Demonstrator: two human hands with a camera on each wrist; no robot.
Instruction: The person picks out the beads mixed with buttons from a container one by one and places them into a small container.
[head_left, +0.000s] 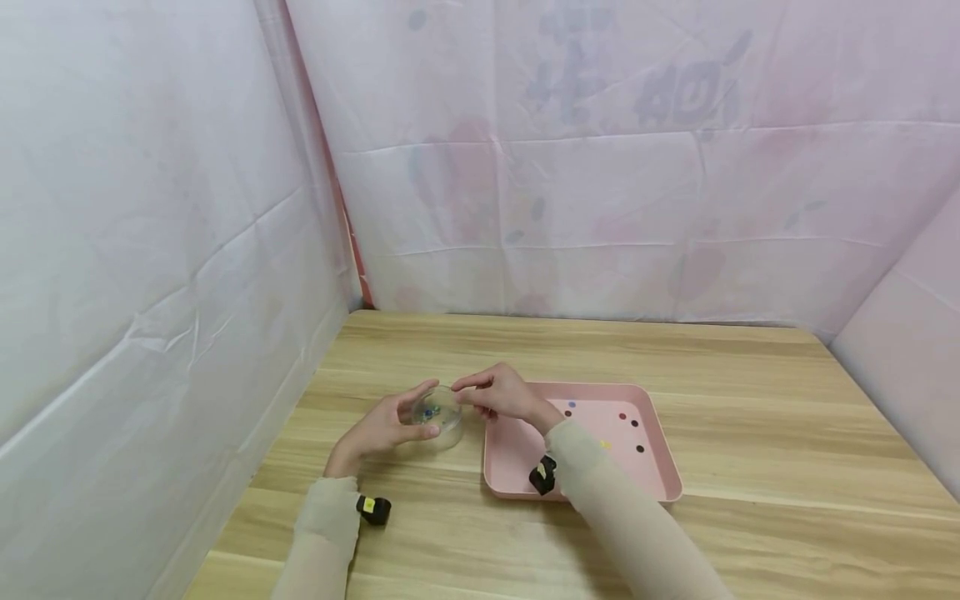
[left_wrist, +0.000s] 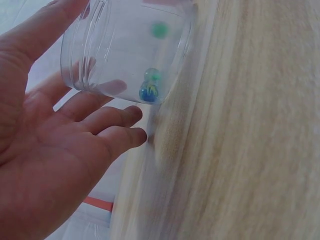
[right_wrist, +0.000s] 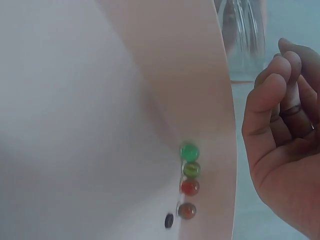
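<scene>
On the wood-grain table (head_left: 442, 533) is a clear jar (head_left: 448, 435) with a threaded neck. My left hand (head_left: 386, 423) holds it, thumb on the near side and fingers round the back. A blue marble with yellow streaks (left_wrist: 149, 92) and green marbles (left_wrist: 159, 29) lie at the jar's bottom. My right hand (head_left: 504, 392) is at the jar's rim, index finger reaching toward the mouth. In the right wrist view its fingers (right_wrist: 267, 92) bend in toward the thumb; I cannot tell whether something is pinched between the tips.
Right of the jar stands a shallow pink tray (head_left: 663, 433), partly under my right forearm. Scattered in it are small coloured pieces, among them a red marble (right_wrist: 190, 187), a green marble (right_wrist: 190, 151) and a dark oval piece (right_wrist: 169, 220). Pale cloth (head_left: 600, 208) hangs around the table.
</scene>
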